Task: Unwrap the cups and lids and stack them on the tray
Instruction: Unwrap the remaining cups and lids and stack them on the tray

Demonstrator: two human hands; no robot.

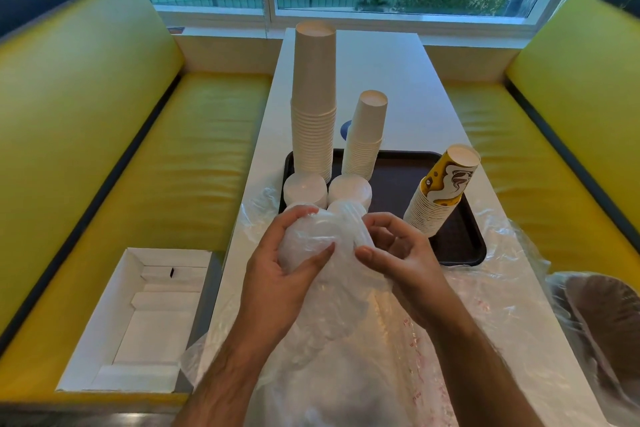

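Two hands at work over a white table (pixel 408 80), both on a plastic-wrapped sleeve of lids (pixel 322 229). Left hand (pixel 277 263) curled around the near end of the wrapped sleeve, thumb and fingers closed on it. Right hand (pixel 394 250) at 3 o'clock of the sleeve, fingertips pinched shut on a fold of clear plastic wrap (pixel 363 340). Just past the sleeve, toward 12 o'clock, a dark tray (pixel 460 243). On the tray: tall white cup stack (pixel 313 100) at 11 o'clock, shorter white cup stack (pixel 367 135) beside it, two low lid stacks (pixel 305 188) in front of those, printed cup stack (pixel 440 191) leaning at 2 o'clock. Open white box (pixel 138 319) on the yellow bench (pixel 104 149) at 9 o'clock.
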